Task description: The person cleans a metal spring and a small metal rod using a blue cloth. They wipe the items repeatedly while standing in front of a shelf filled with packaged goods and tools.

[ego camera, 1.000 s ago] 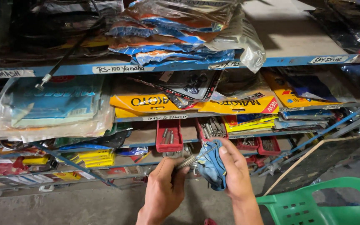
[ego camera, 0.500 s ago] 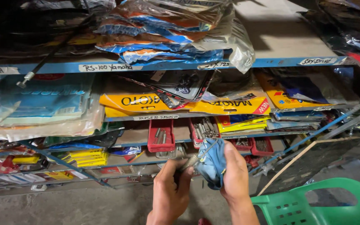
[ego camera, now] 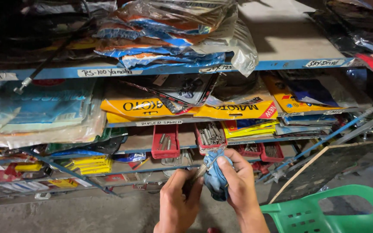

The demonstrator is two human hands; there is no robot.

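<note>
The left hand [ego camera: 178,202] pinches a threaded metal bolt [ego camera: 200,171] by its lower end, its tip tilted up to the right. The right hand [ego camera: 237,181] closes around a blue cloth [ego camera: 215,179] pressed against the bolt, below the red bins [ego camera: 165,141] on the blue-edged shelf [ego camera: 152,69].

Dim shelves, glare on plastic, sharp focus

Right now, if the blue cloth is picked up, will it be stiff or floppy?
Probably floppy: the cloth bunches in folds inside the right hand. It looks light, likely not slippery, and it will not roll.
</note>
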